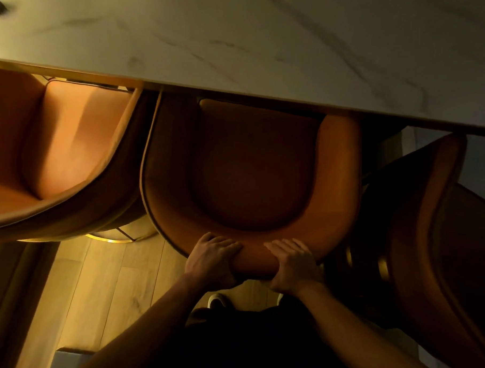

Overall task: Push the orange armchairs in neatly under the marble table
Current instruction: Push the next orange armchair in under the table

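The white marble table (pixel 242 44) fills the top of the head view. Three orange armchairs stand along its near edge. The middle armchair (pixel 253 167) has the front of its seat under the tabletop. My left hand (pixel 211 259) and my right hand (pixel 293 266) both grip the top of its curved backrest, side by side. The left armchair (pixel 71 137) sits close beside it, its seat front under the table edge. The right armchair (pixel 439 234) is turned at an angle and stands farther out from the table.
Light wooden floor (pixel 114 284) lies below the chairs. A gold chair base (pixel 114 236) shows under the left armchair. My dark clothing and a shoe (pixel 216 301) are right behind the middle chair. The chairs nearly touch each other.
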A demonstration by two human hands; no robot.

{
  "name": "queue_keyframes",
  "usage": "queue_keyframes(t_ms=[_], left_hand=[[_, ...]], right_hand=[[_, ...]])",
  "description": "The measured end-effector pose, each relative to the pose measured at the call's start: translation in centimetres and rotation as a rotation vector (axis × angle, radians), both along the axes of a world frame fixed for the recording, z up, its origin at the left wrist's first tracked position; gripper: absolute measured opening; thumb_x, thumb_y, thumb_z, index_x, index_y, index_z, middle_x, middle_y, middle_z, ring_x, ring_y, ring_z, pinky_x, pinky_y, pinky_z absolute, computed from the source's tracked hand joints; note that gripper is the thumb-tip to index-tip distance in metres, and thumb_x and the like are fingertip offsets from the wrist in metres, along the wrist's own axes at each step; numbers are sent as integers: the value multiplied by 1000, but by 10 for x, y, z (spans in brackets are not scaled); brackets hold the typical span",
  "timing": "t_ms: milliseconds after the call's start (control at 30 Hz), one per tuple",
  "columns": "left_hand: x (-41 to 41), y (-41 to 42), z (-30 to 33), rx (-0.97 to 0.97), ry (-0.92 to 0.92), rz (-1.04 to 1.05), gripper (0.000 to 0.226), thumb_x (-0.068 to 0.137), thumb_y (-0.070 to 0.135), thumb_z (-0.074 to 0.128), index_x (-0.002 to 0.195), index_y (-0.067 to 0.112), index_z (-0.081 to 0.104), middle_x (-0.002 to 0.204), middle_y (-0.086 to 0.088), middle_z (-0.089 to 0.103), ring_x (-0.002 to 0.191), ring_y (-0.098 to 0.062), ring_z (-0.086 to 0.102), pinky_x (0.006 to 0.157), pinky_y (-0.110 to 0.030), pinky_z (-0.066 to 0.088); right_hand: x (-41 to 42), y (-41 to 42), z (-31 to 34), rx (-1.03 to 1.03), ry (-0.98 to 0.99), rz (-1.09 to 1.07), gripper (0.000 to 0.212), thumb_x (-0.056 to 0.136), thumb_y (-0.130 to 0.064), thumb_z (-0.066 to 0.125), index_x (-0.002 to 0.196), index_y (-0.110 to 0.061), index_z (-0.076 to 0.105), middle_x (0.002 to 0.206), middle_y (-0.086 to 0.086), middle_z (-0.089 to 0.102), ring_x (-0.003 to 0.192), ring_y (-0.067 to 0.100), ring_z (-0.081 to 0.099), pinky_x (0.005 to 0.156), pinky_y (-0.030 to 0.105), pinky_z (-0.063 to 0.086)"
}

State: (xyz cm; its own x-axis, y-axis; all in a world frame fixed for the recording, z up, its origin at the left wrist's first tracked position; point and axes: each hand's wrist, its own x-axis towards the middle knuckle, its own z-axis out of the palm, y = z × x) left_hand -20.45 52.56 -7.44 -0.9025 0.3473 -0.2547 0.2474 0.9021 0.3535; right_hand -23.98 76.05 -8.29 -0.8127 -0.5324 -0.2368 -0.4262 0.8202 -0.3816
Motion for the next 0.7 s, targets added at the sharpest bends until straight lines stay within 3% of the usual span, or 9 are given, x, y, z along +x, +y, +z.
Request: queue_keyframes(t_ms=[167,467,700], left_hand=[[1,1,0,-5,57,10,74,62,79,57,117,30,64,111,11,71,103,-12,66,91,-40,47],[1,1,2,-11,16,6,77,66,77,57,126,29,60,123,9,67,114,-14,61,99,-42,41],[2,1,-2,-19,14,5,79,67,81,52,127,30,58,124,9,66,115,-14,61,99,-42,42]], right_hand=[[-2,1,-1,-19,29,21,83,67,-82,50,122,-20,58,116,1,67,105,21,62,100,43,40],[0,3,-5,-25,32,32,83,68,-83,48,122,-21,56,115,0,67,104,21,62,99,42,41],[-4,1,3,30,-65,43,89,66,-85,50,131,-23,50,126,-2,60,115,20,54,107,43,35]])
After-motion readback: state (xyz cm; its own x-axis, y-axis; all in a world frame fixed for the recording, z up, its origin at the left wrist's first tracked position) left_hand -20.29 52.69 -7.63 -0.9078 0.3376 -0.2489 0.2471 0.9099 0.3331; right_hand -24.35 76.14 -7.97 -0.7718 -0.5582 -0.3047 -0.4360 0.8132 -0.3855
